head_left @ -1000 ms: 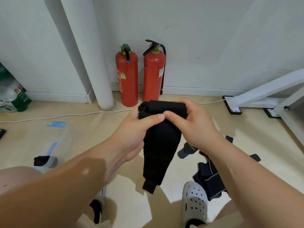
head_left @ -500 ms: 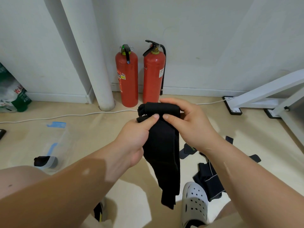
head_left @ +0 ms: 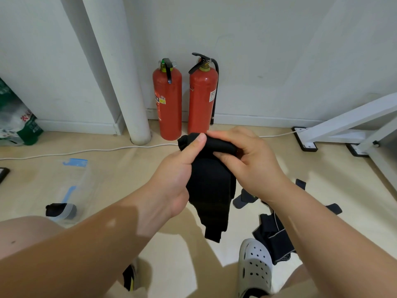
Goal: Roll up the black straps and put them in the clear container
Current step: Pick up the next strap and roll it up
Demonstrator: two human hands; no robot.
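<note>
A black strap (head_left: 211, 190) hangs in front of me, its top end wound into a small roll. My left hand (head_left: 176, 177) grips the roll from the left, thumb pressed on top. My right hand (head_left: 249, 162) pinches the roll from the right, fingers curled over it. The loose tail dangles down to just above the floor. The clear container (head_left: 73, 190) with a blue clip lies on the floor at the left, a rolled black strap (head_left: 57, 210) inside it. More dark straps (head_left: 275, 233) lie in a heap on the floor at the right.
Two red fire extinguishers (head_left: 184, 102) stand against the wall behind my hands, beside a white pillar (head_left: 120, 82). A white cable (head_left: 86, 150) runs along the floor. A white frame's feet (head_left: 305, 140) sit at the right. My white clog (head_left: 255, 267) is below the strap.
The hanging tail has grown shorter and swung as the roll at the top turned. My left thumb has moved up onto the roll. Both hands stay in about the same place.
</note>
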